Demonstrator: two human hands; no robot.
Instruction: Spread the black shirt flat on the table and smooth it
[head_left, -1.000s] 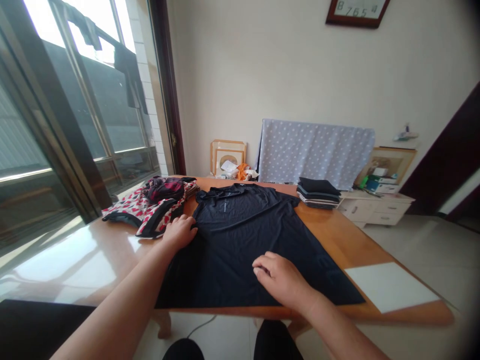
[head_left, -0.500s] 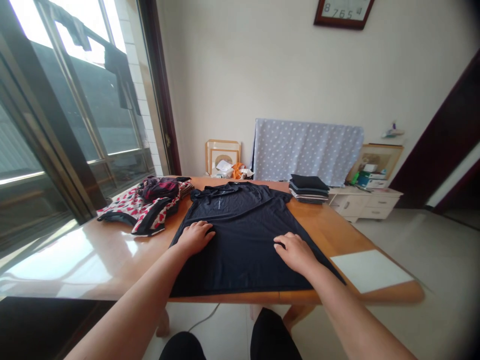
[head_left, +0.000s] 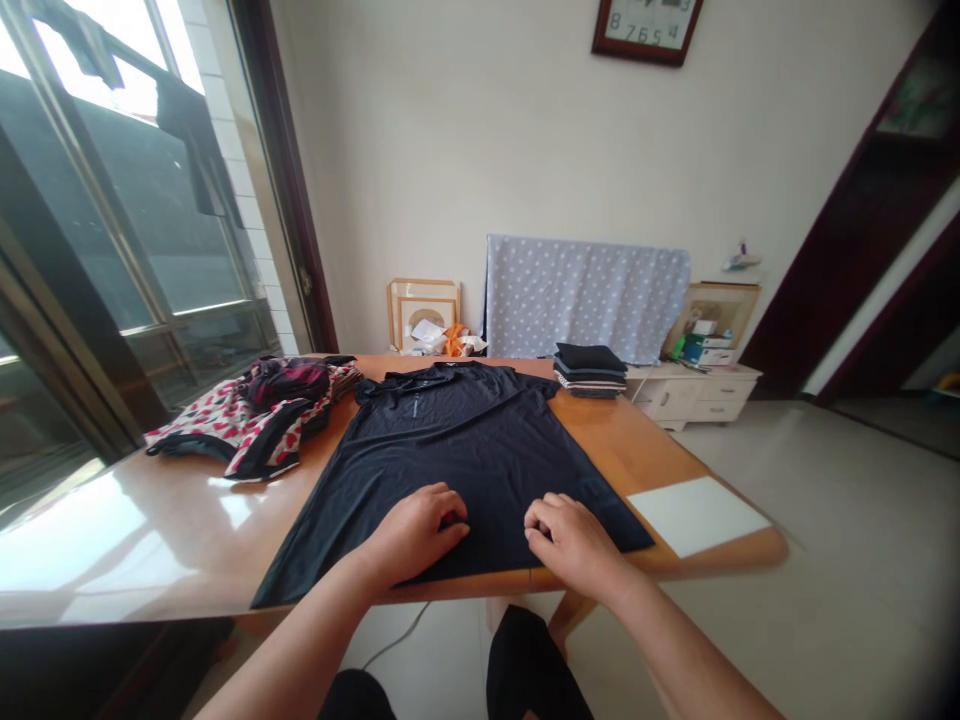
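Observation:
A black T-shirt (head_left: 450, 450) lies spread on the wooden table (head_left: 645, 440), its collar at the far side and its hem along the near edge. On its lower part rests my left hand (head_left: 424, 530), fingers loosely bent and thumb apart from them. My right hand (head_left: 570, 535) is over the lower right of the shirt, fingers curled, with a gap between thumb and fingertips. No fold of cloth shows gripped in either hand. A few shallow creases cross the shirt.
Left of the shirt is a heap of patterned clothes (head_left: 262, 405). A folded stack of dark garments (head_left: 590, 370) stands at the back right. A white sheet (head_left: 697, 515) lies by the right edge. Beyond the table are a dotted cloth (head_left: 585, 300) and a white cabinet (head_left: 697, 395).
Both hands have moved toward the near edge and closer together, with fingers more bent. The shirt's lower left hem corner now spreads farther left. The camera view has turned slightly right.

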